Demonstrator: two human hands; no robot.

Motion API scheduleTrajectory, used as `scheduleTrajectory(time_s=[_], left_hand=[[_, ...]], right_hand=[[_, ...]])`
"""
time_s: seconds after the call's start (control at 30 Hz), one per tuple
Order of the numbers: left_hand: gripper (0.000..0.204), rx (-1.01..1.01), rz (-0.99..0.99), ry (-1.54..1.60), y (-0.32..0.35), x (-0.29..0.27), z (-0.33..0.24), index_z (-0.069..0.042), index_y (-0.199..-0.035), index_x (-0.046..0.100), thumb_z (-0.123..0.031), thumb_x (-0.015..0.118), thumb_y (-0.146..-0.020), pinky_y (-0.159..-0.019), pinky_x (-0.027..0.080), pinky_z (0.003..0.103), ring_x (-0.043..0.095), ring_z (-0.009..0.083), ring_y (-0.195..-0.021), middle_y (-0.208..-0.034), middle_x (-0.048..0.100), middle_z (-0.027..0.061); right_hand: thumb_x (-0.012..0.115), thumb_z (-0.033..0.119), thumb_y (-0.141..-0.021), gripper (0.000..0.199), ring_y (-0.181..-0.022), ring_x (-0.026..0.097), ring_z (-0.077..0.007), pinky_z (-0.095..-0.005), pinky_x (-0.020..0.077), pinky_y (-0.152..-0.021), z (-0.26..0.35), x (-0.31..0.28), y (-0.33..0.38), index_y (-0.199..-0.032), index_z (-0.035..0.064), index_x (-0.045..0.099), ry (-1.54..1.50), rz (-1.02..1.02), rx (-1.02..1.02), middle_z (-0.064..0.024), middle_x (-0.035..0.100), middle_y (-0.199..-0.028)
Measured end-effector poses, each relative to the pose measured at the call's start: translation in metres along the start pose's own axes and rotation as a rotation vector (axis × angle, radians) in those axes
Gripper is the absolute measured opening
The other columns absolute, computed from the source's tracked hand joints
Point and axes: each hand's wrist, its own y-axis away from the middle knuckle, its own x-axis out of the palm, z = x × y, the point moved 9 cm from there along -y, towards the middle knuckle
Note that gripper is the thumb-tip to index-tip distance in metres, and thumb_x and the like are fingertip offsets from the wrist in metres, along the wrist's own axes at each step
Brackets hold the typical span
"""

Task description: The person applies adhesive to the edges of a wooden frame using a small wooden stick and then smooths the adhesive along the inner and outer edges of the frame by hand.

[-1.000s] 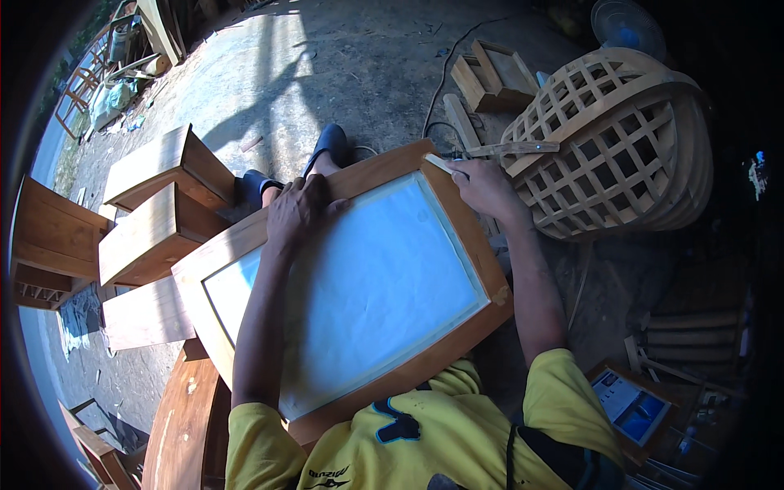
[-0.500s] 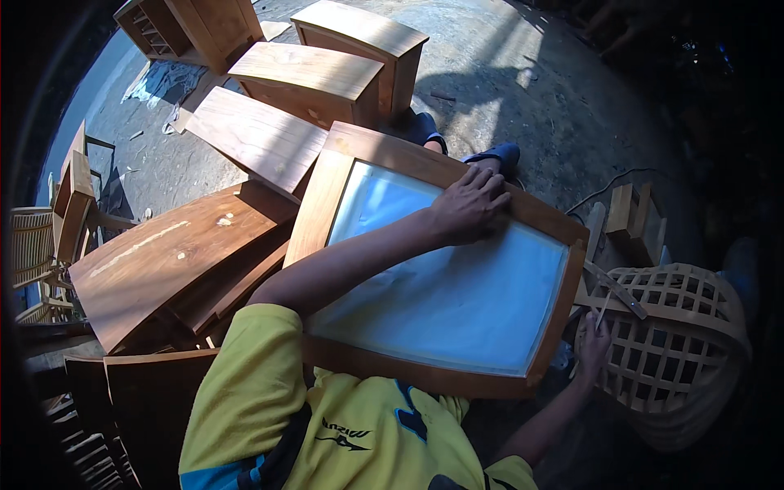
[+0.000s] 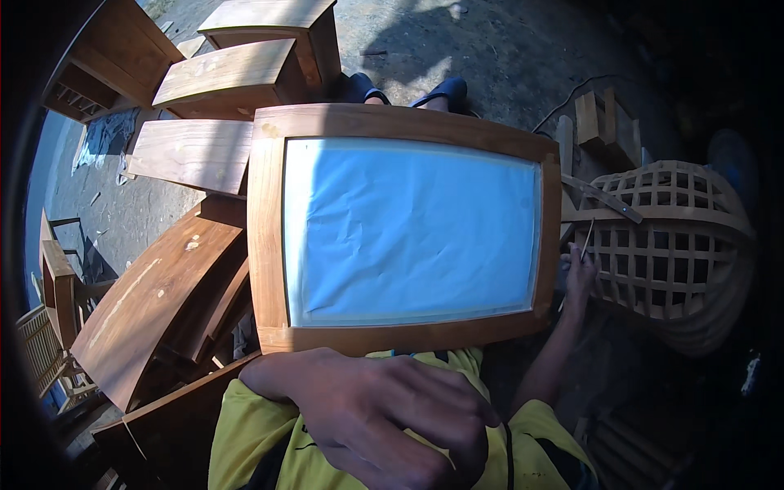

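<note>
A wooden framed panel (image 3: 269, 237) lies before me, its curved frame around a sheet of pale bluish, wrinkled film or covered glass (image 3: 416, 233). My left hand (image 3: 380, 412) is raised in front of my chest, close to the camera and nearer than the panel's front edge. Its fingers are curled downward, and their tips and anything in them are hidden. Beyond the panel's right edge, my right hand (image 3: 580, 273) is closed around a thin, light-coloured stick (image 3: 587, 238), which points up from the fingers.
On the left stand several wooden cabinet or drawer pieces (image 3: 192, 153) and a curved brown wooden piece (image 3: 155, 282). A slatted wooden lattice (image 3: 653, 237) with a strip of wood (image 3: 604, 198) over it sits at the right. Small wooden blocks (image 3: 600, 126) and a cable (image 3: 563, 102) lie behind it.
My left hand has left the panel's far edge and come back toward my chest. My right hand still holds the stick. The whole view has shifted, with the panel now squarer to me.
</note>
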Motion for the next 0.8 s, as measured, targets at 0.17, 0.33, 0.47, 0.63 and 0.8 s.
scheduleTrajectory(time_s=[0.17,0.33,0.47,0.63,0.8], left_hand=[[0.029,-0.308,0.146,-0.444,0.014,-0.019,0.003,-0.002,-0.087,0.072,-0.029,0.073,-0.098,-0.099,0.054,0.054,0.075,0.0298,-0.085,-0.092,0.075,0.0169],[0.03,-0.573,-0.661,-1.81,0.114,-0.174,-0.084,0.0,-0.118,0.066,-0.019,0.071,-0.096,-0.104,0.049,0.047,0.064,0.0337,-0.119,-0.125,0.066,0.019],[0.052,-0.932,-0.924,-1.778,0.206,-0.213,-0.095,-0.001,-0.142,0.053,-0.027,0.068,-0.1,-0.099,0.051,0.041,0.065,0.0318,-0.115,-0.131,0.063,0.0212],[0.041,-0.93,-1.106,-1.217,0.244,-0.229,-0.072,0.003,-0.132,0.059,-0.025,0.066,-0.103,-0.088,0.051,0.031,0.063,0.0124,-0.096,-0.108,0.071,0.0094],[0.037,-0.945,-1.124,-1.149,0.254,-0.24,-0.072,0.004,-0.128,0.06,-0.025,0.065,-0.104,-0.084,0.05,0.028,0.06,0.0087,-0.091,-0.103,0.069,0.0047]], right_hand=[[0.058,0.035,-0.106,0.043,-0.109,0.07,-0.0218,-0.0348,0.0531,-0.096,0.003,0.017,-0.004,-0.117,-0.0044,0.068,-0.079,0.111,0.012,-0.014,0.074,-0.11],[0.059,0.039,-0.106,0.042,-0.095,0.067,-0.0155,-0.0307,0.0512,-0.09,0.012,0.028,-0.008,-0.114,-0.0004,0.071,-0.081,0.178,-0.056,-0.008,0.073,-0.105],[0.06,0.041,-0.106,0.044,-0.091,0.062,-0.0101,-0.0278,0.0491,-0.084,0.007,0.043,-0.013,-0.11,-0.0013,0.071,-0.162,0.231,-0.034,-0.0042,0.07,-0.101],[0.062,0.049,-0.103,0.052,-0.089,0.058,-0.0131,-0.0309,0.048,-0.083,0.011,0.05,-0.014,-0.106,-0.0027,0.069,-0.114,0.18,-0.073,-0.0059,0.067,-0.098],[0.061,0.047,-0.104,0.051,-0.091,0.058,-0.0134,-0.031,0.0475,-0.085,0.019,0.053,-0.009,-0.108,-0.0029,0.07,-0.086,0.201,-0.12,-0.0065,0.067,-0.1]])
